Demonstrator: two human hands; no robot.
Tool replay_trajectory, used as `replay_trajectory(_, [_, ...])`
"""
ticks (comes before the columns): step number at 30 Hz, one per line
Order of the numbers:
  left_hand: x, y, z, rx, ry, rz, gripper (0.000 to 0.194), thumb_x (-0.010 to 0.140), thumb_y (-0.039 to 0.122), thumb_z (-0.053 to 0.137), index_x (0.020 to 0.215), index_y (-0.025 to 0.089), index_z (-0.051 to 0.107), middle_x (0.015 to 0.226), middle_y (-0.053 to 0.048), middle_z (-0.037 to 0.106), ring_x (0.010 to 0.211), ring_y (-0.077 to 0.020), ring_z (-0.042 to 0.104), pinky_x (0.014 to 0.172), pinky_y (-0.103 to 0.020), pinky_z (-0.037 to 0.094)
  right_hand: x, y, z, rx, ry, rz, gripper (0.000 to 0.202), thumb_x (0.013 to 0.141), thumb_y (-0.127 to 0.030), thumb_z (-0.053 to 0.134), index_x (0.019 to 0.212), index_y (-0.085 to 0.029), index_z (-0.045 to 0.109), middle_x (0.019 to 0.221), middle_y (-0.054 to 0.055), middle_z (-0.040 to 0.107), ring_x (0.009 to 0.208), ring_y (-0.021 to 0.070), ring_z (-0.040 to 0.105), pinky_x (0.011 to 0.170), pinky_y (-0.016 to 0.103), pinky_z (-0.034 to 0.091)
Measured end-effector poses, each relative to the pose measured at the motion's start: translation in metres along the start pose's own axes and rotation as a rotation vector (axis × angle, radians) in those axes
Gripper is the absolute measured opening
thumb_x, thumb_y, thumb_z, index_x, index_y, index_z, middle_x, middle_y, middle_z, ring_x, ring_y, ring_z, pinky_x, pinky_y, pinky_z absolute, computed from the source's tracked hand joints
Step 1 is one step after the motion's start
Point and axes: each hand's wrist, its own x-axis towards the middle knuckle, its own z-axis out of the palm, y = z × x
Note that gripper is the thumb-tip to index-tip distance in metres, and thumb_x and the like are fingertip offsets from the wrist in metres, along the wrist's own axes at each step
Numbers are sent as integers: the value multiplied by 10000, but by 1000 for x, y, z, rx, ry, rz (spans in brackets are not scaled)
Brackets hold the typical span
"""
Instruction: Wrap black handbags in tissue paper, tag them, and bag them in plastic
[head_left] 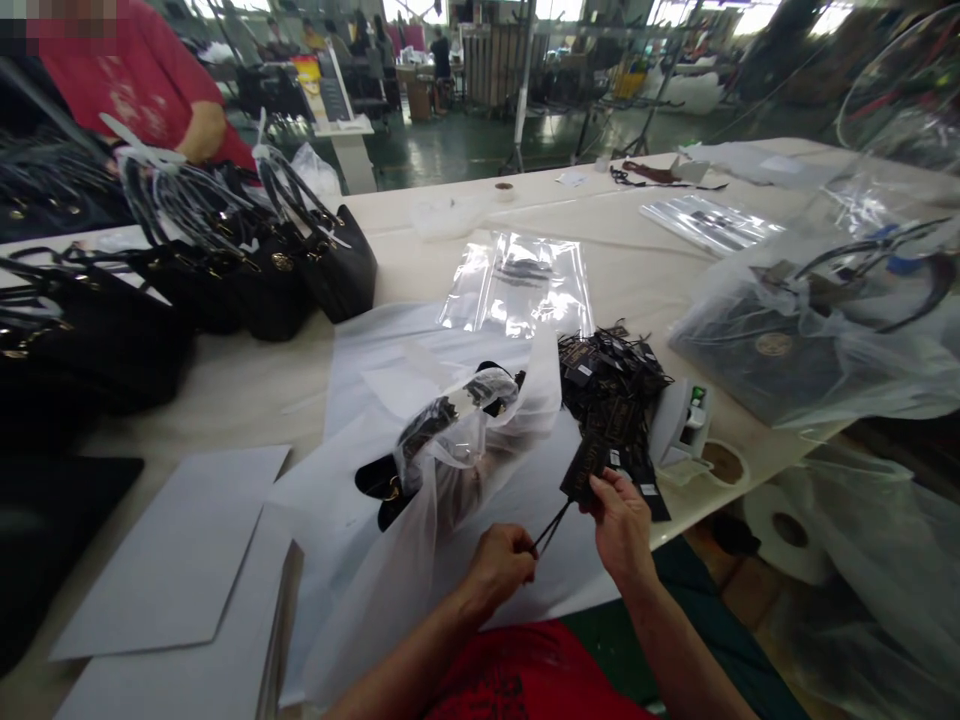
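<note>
My right hand (pixel 621 515) pinches a black hang tag (pixel 583 468) with faint lettering by its edge. Its dark cord (pixel 553 527) runs down to my left hand (pixel 504 556), whose fingers are closed on the cord's end. Just behind the right hand lies a heap of black hang tags (pixel 611 375) with cords and small white labels. To the left of it rests a handbag (pixel 465 440) partly wrapped in thin translucent white sheeting, its black handle and gold-coloured hardware showing at the ends.
Several black handbags (pixel 337 262) with wrapped handles stand at the left. White boards (pixel 176 545) lie front left, clear plastic sleeves (pixel 521 285) behind. A tape dispenser (pixel 681 425) and a bagged handbag (pixel 780 345) are at the right. A person in red (pixel 142 80) stands across the table.
</note>
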Motion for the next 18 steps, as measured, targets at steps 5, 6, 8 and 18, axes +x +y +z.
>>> replay_trajectory(5, [-18,0,-17,335,171,115,174,609,77,483,626,187,617,590,-14,585,644,-185,552,665,-305,392,5,30,-23,-301,53,-25,429,590,-473,666,889,-179,577,720,39,618,614,199,570,547,344,474])
replay_trajectory(6, [-23,3,-19,381,182,149,184,635,79,484,660,187,631,635,-29,605,681,-196,562,693,-314,397,3,34,-25,-427,43,-95,482,583,-504,671,920,-172,581,801,78,637,704,238,592,614,387,490])
replay_trajectory(8, [-30,10,-21,452,172,213,180,661,86,503,717,179,647,715,-59,631,732,-215,569,729,-330,408,-8,36,-21,-604,-26,-266,568,599,-545,669,1017,-169,588,1036,143,630,937,298,579,802,456,471])
replay_trajectory(18, [-70,35,-54,1007,576,825,128,799,98,446,740,176,530,655,-32,557,610,-181,503,582,-303,428,-65,20,44,-188,-895,200,358,757,-524,626,799,-170,662,526,-14,525,469,112,453,467,242,384])
